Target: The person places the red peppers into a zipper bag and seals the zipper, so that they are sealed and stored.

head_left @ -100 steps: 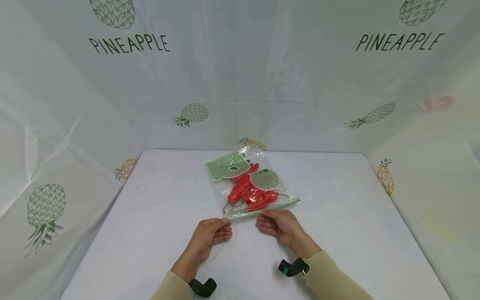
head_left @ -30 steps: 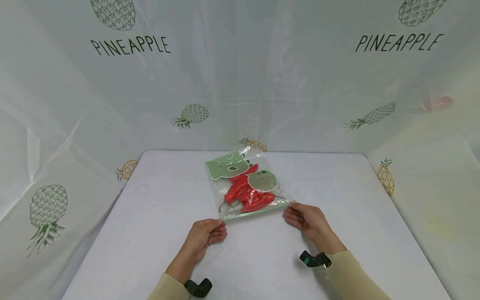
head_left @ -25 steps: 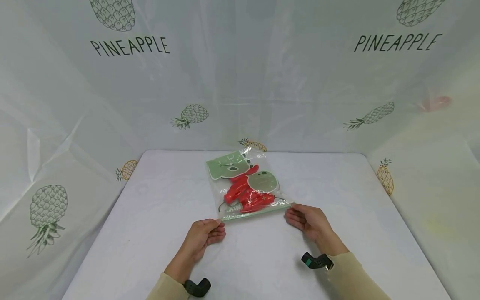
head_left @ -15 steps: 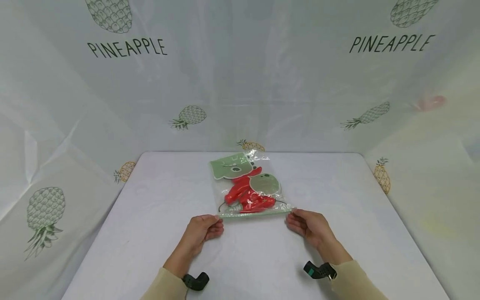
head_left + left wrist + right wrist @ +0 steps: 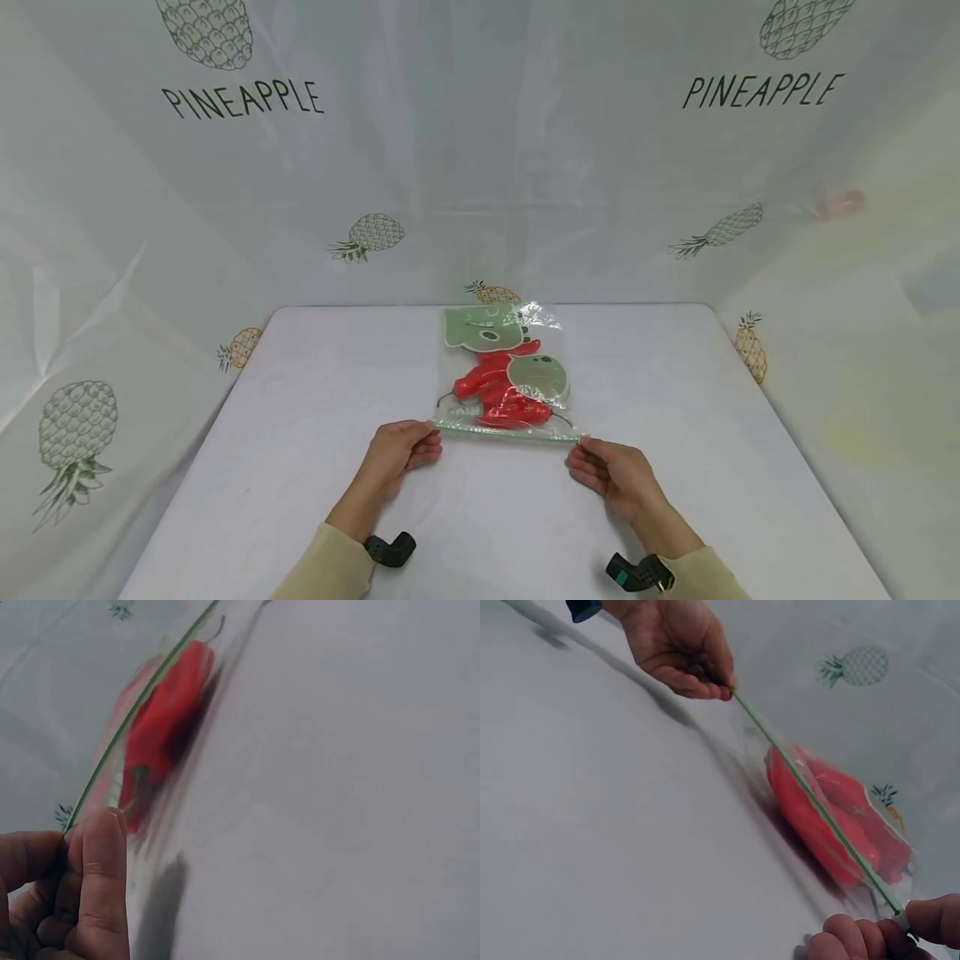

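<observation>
A clear zip bag [image 5: 447, 367] with a green seal edge lies on the table, printed with green cartoon shapes. Several red chili peppers [image 5: 501, 396] with thin dark stems show inside it. My left hand [image 5: 395, 454] pinches the left end of the green seal between thumb and fingers. At the seal's right end, my right hand [image 5: 618, 479] pinches the other corner. The right wrist view shows the seal strip [image 5: 810, 793] stretched straight and looking closed between both hands. A small whitish piece [image 5: 901, 921] sits by the right fingertips; its kind is unclear.
The white table [image 5: 315, 367] has its far edge just behind the bag. A pineapple-print sheet [image 5: 450, 150] hangs at the back and along both sides. Black wrist cameras [image 5: 392, 550] sit on both wrists.
My right hand has slid along the seal from its middle to the right corner, then drawn nearer to me. The bag has turned, leaving its seal edge almost level.
</observation>
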The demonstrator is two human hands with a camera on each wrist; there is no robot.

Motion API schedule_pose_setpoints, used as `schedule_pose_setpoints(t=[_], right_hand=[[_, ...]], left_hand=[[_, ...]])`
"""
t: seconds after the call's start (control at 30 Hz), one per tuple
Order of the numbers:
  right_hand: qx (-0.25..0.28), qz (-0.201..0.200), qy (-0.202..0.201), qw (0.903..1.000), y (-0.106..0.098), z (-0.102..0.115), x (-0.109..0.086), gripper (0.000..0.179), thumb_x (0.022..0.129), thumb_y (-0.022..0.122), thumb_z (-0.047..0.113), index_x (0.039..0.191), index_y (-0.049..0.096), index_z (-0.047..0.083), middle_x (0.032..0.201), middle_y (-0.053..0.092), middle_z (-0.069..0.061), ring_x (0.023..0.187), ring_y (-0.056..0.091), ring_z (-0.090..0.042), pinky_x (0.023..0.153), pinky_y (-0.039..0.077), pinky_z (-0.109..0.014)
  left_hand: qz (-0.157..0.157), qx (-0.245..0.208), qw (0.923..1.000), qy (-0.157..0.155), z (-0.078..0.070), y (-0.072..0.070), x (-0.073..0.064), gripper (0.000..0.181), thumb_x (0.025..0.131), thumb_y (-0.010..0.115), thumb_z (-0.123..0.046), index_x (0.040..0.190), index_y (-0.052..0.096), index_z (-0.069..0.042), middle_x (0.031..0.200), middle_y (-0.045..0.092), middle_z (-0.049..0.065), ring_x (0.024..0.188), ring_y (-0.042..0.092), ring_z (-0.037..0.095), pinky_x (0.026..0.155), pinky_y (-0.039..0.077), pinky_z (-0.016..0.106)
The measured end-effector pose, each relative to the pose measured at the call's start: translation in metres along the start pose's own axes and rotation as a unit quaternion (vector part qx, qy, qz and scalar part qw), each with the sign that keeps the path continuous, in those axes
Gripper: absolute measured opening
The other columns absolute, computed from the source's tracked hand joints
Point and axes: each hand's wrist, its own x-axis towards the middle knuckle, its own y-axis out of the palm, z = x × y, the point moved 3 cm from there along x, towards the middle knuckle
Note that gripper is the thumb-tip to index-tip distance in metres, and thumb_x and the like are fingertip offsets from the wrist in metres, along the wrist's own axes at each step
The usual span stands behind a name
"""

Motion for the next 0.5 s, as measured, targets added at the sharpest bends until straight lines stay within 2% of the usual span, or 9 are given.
schedule_pose_setpoints(t=[0.2, 0.33, 0.5], right_hand=[[-0.028, -0.003, -0.004, 0.9996, 0.007, -0.003, 0.001, 0.036, 0.105, 0.064, 0.017, 0.127, 0.063, -0.012, 0.099, 0.078, -0.013, 0.09, 0.079, -0.021, 0.085, 0.064, -0.035], [-0.04, -0.003, -0.006, 0.9992, 0.009, -0.006, 0.0, 0.036, 0.105, 0.064, 0.017, 0.125, 0.064, -0.012, 0.098, 0.078, -0.014, 0.089, 0.079, -0.021, 0.084, 0.064, -0.035], [-0.059, -0.004, -0.007, 0.9982, 0.004, -0.006, -0.002, 0.037, 0.106, 0.061, 0.019, 0.124, 0.063, -0.013, 0.1, 0.077, -0.015, 0.089, 0.078, -0.022, 0.083, 0.064, -0.036]], left_hand=[[-0.016, 0.008, 0.9998, -0.003, 0.009, -0.009, -0.014, 0.03, 0.105, 0.064, -0.012, 0.116, 0.069, 0.015, 0.095, 0.076, 0.015, 0.08, 0.075, 0.016, 0.074, 0.064, 0.029], [-0.012, 0.016, 0.9998, -0.004, 0.014, -0.012, -0.018, 0.032, 0.105, 0.064, -0.015, 0.116, 0.069, 0.015, 0.095, 0.076, 0.015, 0.081, 0.075, 0.016, 0.074, 0.064, 0.029], [-0.021, 0.053, 0.9983, -0.015, 0.016, -0.023, -0.02, 0.034, 0.107, 0.062, -0.02, 0.113, 0.071, 0.012, 0.094, 0.075, 0.015, 0.08, 0.074, 0.016, 0.073, 0.064, 0.027]])
